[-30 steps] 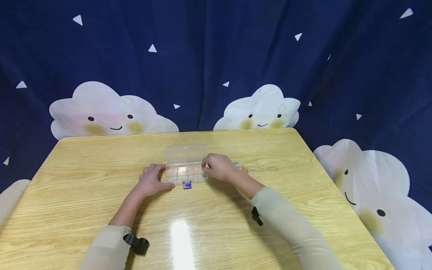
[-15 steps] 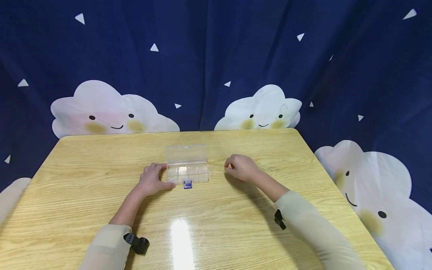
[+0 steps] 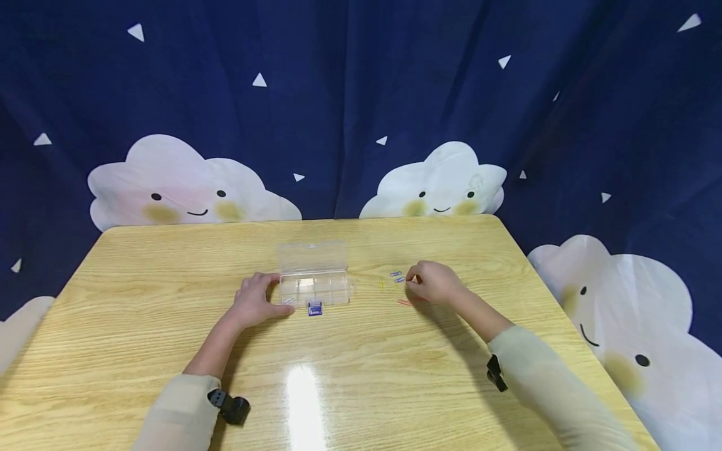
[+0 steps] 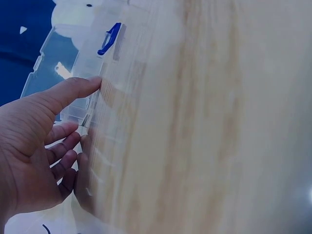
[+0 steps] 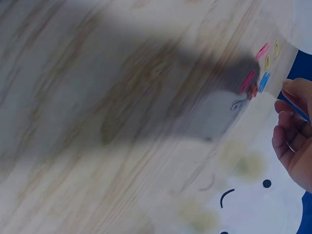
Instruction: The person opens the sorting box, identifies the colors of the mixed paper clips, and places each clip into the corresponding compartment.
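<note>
A clear plastic compartment box lies on the wooden table with its lid open at the back and a blue latch at the front. My left hand rests against the box's left front corner; in the left wrist view the straight thumb touches the box and the other fingers lie loosely against its end. To the right, my right hand sits among several coloured paper clips. In the right wrist view its fingertips pinch a thin blue clip, with pink and blue clips on the table beside it.
A dark blue curtain with cloud faces hangs behind and around the table. Bare wood stretches in front of the box, with a glare spot near the front. The table's right edge lies close to the right hand.
My right hand has moved from the box's right end rightward to the loose clips, uncovering some of them. The left hand and the box have stayed put.
</note>
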### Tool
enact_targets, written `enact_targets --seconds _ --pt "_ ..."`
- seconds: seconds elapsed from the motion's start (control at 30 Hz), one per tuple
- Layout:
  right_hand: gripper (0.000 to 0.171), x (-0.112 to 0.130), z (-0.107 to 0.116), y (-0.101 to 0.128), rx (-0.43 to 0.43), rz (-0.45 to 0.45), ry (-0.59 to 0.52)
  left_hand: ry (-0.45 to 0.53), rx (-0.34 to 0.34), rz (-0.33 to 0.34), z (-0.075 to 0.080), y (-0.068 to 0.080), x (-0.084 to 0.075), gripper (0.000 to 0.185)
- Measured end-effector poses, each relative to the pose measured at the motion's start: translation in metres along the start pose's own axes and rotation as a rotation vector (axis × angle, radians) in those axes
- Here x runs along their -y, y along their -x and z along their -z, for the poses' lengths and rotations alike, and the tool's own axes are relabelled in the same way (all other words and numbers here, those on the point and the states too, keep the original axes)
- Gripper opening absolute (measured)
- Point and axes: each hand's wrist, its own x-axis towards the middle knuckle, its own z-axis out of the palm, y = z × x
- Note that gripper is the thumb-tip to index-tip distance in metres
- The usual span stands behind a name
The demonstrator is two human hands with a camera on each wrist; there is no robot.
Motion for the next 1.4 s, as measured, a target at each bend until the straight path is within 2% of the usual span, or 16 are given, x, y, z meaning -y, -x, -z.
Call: enact_targets --seconds 0.73,1.4 --pt "0.011 -0.036 -0.012 0.021 0.011 -0.089 -0.002 -0.001 0.0 -0.002 -0.003 0.0 0.003 0.081" --pt "0.012 -0.042 -0.017 0.025 0.023 -0.105 -0.022 -0.002 -0.004 0.003 -0.001 0.0 0.002 0.08"
